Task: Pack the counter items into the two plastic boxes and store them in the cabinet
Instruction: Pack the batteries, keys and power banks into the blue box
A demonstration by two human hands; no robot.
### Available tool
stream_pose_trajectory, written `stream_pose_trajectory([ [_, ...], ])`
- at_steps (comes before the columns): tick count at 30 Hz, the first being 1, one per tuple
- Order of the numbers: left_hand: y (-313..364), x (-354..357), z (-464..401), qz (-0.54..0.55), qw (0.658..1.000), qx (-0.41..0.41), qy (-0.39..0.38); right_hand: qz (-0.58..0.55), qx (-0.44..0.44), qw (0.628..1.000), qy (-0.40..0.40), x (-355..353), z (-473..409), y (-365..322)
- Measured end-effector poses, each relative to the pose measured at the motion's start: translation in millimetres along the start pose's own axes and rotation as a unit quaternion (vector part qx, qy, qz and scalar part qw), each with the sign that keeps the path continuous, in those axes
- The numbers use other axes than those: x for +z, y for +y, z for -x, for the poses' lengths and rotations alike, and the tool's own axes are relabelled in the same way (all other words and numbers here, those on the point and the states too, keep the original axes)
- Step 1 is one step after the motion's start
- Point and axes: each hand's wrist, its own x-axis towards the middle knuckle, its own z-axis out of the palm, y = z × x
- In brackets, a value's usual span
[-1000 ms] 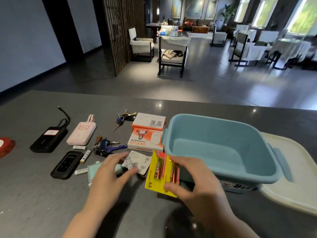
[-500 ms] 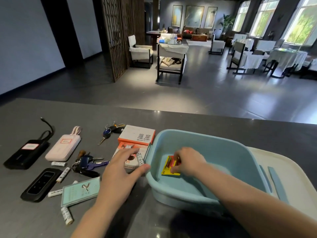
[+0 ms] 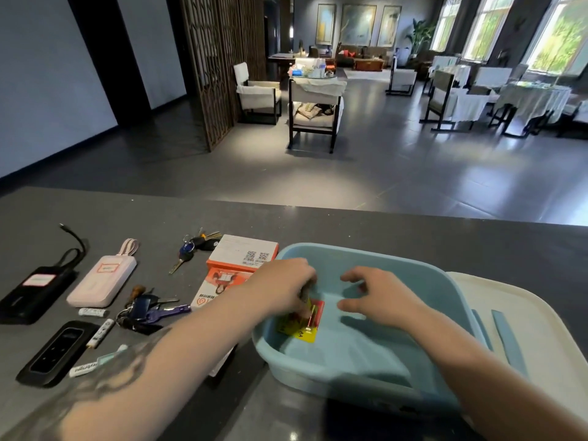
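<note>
Dark grey stone, smooth and faintly glossy, made up the counter (image 3: 413, 237), with a tiled hall of chairs behind it. On it sat a rounded-cornered blue plastic box (image 3: 445, 281), soft-matte and open; its cream lid (image 3: 525, 313) lay flat against its right side. Both hands were inside the box. The left hand (image 3: 283, 288) reached over the rim, fingers curled together on something small above a yellow AA battery card (image 3: 299, 327) that lay on the box floor; what it pinched could not be made out. The right hand (image 3: 378, 297) hovered just beside it, fingers spread apart and holding nothing. Left of the box lay two flat orange-and-white cartons (image 3: 241, 253), stacked partly over each other, then two bunches of keys (image 3: 149, 310), a rounded pink power bank (image 3: 101, 281), a black power bank (image 3: 31, 291) with a looped cable, a glossy black oblong device (image 3: 57, 351), and several loose white cylindrical batteries (image 3: 100, 334).
</note>
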Motion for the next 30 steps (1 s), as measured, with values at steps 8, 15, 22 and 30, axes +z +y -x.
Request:
stream_pose_trajectory([
  [8, 10.0, 24.1, -48.3, -0.157, 0.98, 0.016, -0.122, -0.054, -0.012, 0.998, 0.015, 2.0, 28.6, -5.2],
  [15, 3.9, 11.6, -26.5, -0.06, 0.998, 0.019, -0.008, -0.089, -0.01, 0.995, 0.032, -0.3, 29.4, -20.0],
  [22, -80.2, 34.6, 70.8, 0.276, 0.86, -0.22, 0.369, -0.126, -0.051, 0.989, 0.048, 14.4, 21.8, -54.6],
  [30, -132.8, 93.1, 67.6, 0.209, 0.958, -0.166, 0.101, -0.169, -0.092, 0.975, 0.111, 31.8, -10.6, -113.8],
])
